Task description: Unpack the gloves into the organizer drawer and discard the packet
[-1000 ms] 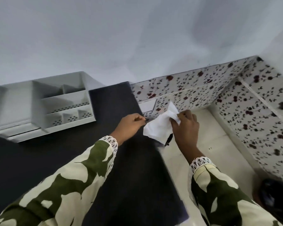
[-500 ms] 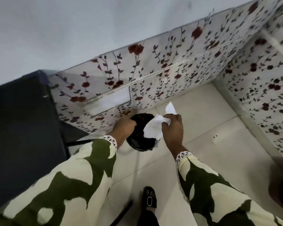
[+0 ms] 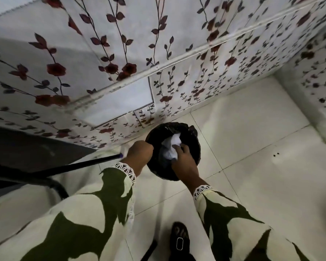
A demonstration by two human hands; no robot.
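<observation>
Dark table edge (image 3: 26, 147) far left, black metal legs below. Left hand (image 3: 139, 153) curled into fist, pressed on rim of black bin (image 3: 194, 136); can't tell if pinching liner. White crumpled packet (image 3: 170, 148) inside bin mouth. Right hand (image 3: 184, 159) over bin, fingers (image 3: 177, 147) touching packet, loosely closed on it. Floral cloth (image 3: 177, 53) behind. Black shoe (image 3: 180, 240) on white tile floor (image 3: 252, 166).
</observation>
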